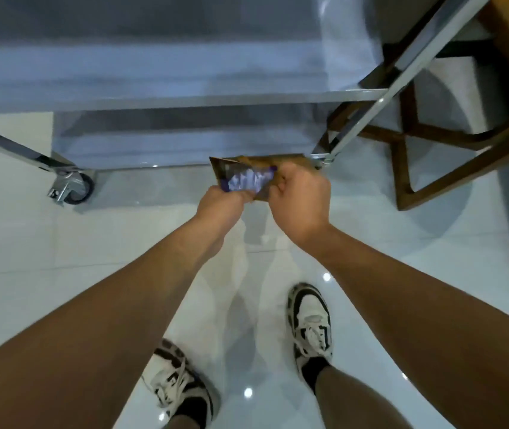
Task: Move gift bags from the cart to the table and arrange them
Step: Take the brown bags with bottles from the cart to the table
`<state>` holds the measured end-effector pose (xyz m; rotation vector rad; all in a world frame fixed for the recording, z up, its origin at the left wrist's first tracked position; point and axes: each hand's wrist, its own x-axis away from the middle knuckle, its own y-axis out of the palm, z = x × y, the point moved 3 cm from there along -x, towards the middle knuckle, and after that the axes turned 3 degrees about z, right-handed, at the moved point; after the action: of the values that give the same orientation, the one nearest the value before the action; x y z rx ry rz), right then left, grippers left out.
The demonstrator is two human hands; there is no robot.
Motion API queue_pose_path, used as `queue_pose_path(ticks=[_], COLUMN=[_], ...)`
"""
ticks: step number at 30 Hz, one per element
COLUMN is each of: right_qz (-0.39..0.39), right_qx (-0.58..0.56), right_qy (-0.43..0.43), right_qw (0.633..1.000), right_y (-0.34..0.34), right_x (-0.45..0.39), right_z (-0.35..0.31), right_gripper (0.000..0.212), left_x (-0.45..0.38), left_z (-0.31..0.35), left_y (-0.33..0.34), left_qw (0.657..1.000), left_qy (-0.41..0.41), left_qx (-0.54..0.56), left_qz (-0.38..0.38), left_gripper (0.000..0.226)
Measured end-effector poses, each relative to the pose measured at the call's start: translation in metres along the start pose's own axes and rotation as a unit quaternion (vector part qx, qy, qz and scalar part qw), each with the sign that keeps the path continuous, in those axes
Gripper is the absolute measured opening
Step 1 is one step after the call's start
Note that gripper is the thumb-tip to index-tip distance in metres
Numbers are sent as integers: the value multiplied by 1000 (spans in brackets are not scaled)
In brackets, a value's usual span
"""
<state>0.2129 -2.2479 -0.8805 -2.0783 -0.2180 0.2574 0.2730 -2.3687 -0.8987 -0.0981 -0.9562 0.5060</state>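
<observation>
Flat brown paper gift bag (281,164) w/ purple-and-white printed panel. Silver-grey steel cart (185,100), grey caster wheel (76,185). Glossy white tiled floor (30,243). Dark brown wooden frame (432,168). White sneakers w/ black patches (310,323).

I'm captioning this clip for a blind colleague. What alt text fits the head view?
Both hands, left hand and right hand, hold a brown gift bag with a purple patch beside a steel cart; below, sneakers stand on white tile, and a wooden chair is at right.
</observation>
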Motion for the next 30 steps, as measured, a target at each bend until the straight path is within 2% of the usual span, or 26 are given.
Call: queue_pose_path(ticks=[2, 4, 9, 12, 14, 17, 20, 23, 24, 26, 30], right_qz=[-94, -137, -137, -84, -61, 1, 116, 252, 270, 299, 327], right_qx=[20, 21, -26, -51, -41, -51, -48, -40, -49, -109, -116], right_qy=[49, 74, 145, 201, 238, 301, 359, 396, 406, 415, 446], right_qw=[994, 988, 980, 975, 969, 952, 925, 882, 872, 852, 825], right_y=[-39, -82, -210, -289, -342, -427, -514, -596, -621, -669, -752], right_x=[3, 16, 80, 130, 159, 188, 219, 256, 270, 302, 382], right_z=[-6, -12, -34, -47, -52, -43, -18, 17, 31, 61, 124], right_gripper=[16, 17, 16, 8, 14, 16, 35, 20, 19, 30, 32], left_x=[45, 89, 196, 257, 300, 368, 442, 524, 553, 613, 726], left_z=[9, 18, 50, 75, 91, 122, 161, 186, 188, 185, 159], left_y=[-9, -18, -24, -9, 9, 44, 94, 162, 187, 238, 334], left_qw=[997, 989, 956, 920, 884, 811, 739, 683, 667, 630, 513], left_qy=[-30, -46, -2, 73, 137, 245, 342, 388, 399, 430, 521], left_qx=[-60, -131, -278, -370, -435, -519, -564, -589, -593, -599, -631], left_qz=[-30, -58, -97, -107, -103, -113, -140, -187, -209, -243, -258], left_gripper=[36, 40, 31, 27, 30, 31, 23, 19, 16, 11, 13])
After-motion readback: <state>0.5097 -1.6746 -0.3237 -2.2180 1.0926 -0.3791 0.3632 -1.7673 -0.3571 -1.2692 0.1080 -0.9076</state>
